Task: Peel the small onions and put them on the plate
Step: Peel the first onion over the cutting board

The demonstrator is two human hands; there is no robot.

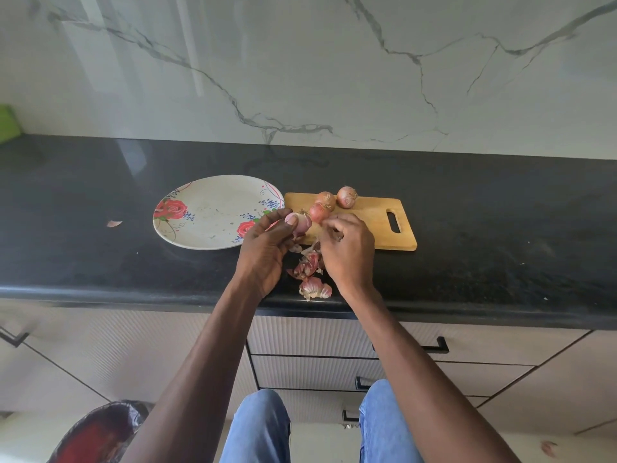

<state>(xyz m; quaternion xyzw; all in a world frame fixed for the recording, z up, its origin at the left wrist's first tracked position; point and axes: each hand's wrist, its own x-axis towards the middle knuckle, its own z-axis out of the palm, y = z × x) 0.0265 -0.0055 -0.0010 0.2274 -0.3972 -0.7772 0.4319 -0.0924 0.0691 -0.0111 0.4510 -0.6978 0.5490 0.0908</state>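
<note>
Black polished stone countertop (100,182) carries a light rectangular wooden cutting board (367,225), the landmark. Left of it, touching, sits the round white rose-printed plate (207,212), holding no onions. 3 unpeeled small pink onions (346,197) rest on the board's far left part. Over its left edge, the left hand (267,248) grips a half-peeled pale onion (302,223), thumb across it. The right hand (347,248) hovers alongside, fingers curled; I cannot tell whether it pinches skin. Pink peelings (312,279) lie before the board. Probable risk: the slick bulb slipping and rolling off.

Bare forearms; seemingly blue jeans (257,429).
</note>
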